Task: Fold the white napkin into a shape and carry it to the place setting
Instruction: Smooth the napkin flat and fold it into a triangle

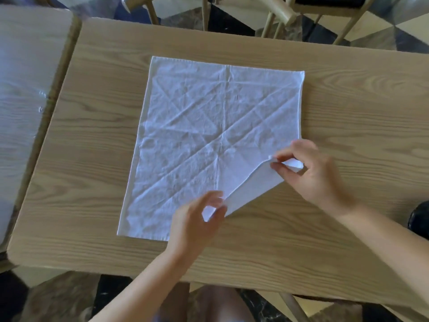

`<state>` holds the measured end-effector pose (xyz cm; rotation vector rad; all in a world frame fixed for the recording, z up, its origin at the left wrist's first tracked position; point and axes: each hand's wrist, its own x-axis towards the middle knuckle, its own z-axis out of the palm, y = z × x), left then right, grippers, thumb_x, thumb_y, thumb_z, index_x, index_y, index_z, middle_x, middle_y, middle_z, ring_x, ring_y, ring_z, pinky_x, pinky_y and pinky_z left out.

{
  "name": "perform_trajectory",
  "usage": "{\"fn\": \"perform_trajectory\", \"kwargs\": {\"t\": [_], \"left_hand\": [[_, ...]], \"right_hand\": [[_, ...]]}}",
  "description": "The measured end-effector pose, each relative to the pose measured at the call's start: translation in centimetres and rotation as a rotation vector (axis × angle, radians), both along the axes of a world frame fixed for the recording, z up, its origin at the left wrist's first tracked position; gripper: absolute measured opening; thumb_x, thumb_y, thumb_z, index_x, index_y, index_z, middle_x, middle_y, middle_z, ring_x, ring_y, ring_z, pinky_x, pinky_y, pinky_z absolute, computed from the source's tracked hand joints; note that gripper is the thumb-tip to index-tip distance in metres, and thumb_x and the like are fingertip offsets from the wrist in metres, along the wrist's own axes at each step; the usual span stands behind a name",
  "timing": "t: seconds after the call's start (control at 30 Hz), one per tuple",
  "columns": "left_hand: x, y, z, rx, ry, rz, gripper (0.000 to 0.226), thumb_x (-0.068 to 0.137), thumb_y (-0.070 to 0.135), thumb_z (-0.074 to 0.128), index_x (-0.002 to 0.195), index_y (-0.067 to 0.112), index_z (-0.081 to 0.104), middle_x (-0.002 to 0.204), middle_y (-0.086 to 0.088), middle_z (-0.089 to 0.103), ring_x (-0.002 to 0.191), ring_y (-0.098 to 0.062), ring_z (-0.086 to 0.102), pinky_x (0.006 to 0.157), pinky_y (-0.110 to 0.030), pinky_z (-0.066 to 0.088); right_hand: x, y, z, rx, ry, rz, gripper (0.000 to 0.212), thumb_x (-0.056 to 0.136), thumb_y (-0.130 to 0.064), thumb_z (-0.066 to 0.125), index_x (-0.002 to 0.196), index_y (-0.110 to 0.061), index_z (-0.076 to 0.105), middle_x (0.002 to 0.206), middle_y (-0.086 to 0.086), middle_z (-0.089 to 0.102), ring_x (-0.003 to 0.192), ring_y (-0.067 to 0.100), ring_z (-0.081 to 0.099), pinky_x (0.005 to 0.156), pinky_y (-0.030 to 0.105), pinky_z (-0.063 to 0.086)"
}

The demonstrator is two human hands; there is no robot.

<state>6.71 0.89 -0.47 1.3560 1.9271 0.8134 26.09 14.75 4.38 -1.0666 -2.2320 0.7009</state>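
**Two hands at the near corner of the napkin**

Two bare forearms are seen entering from the bottom edge of the frame, above a knee that is glimpsed at the bottom centre. The left hand is placed at the lower middle of the frame, its thumb and forefinger closed in a pinch on the lower end of a turned-over flap of the white napkin. The right hand is held at the right of centre, where the upper end of the same flap is pinched between thumb and fingertips; the remaining fingers are curled loosely.

The napkin's lower-right corner is lifted and folded inward along a diagonal, so that its underside is shown as a white strip between the two hands. The rest of the cloth is spread flat in the middle of the frame on the wooden table, and is marked by diagonal and vertical creases.

A second table is seen at the left edge, just beside the first. Wooden chairs are ranged along the top of the frame over a dark and pale tiled floor.
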Motion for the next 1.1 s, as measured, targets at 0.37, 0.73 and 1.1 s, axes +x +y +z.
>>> {"fn": "perform_trajectory", "kwargs": {"t": [0.37, 0.73, 1.1], "left_hand": [[-10.6, 6.7, 1.9, 0.108, 0.097, 0.223, 0.008, 0.079, 0.015, 0.071, 0.075, 0.021, 0.069, 0.064, 0.021, 0.062, 0.064, -0.003, 0.060, 0.066, -0.010, 0.044], [-17.2, 11.5, -1.3, -0.021, 0.329, 0.196, 0.012, 0.081, 0.022, 0.068, 0.070, 0.017, 0.066, 0.068, 0.013, 0.051, 0.075, -0.014, 0.050, 0.070, -0.028, 0.022], [-18.7, 11.3, -2.1, 0.000, 0.292, 0.152, 0.009, 0.077, 0.017, 0.071, 0.072, 0.012, 0.064, 0.067, 0.004, 0.058, 0.068, -0.024, 0.055, 0.067, -0.040, 0.047]], "right_hand": [[-15.4, 10.4, 1.4, -0.150, 0.101, 0.016, 0.005, 0.085, -0.010, 0.064, 0.085, -0.006, 0.067, 0.084, -0.004, 0.064, 0.081, 0.000, 0.057, 0.078, 0.005, 0.038], [-25.5, 16.5, -4.5, -0.200, -0.169, 0.060, 0.013, 0.087, -0.020, 0.060, 0.090, -0.009, 0.067, 0.098, 0.004, 0.069, 0.099, 0.024, 0.058, 0.089, 0.037, 0.043], [-28.7, 16.9, -7.6, -0.096, -0.339, 0.001, 0.009, 0.083, -0.019, 0.062, 0.085, -0.014, 0.069, 0.100, 0.007, 0.064, 0.105, 0.028, 0.049, 0.089, 0.035, 0.031]]}}
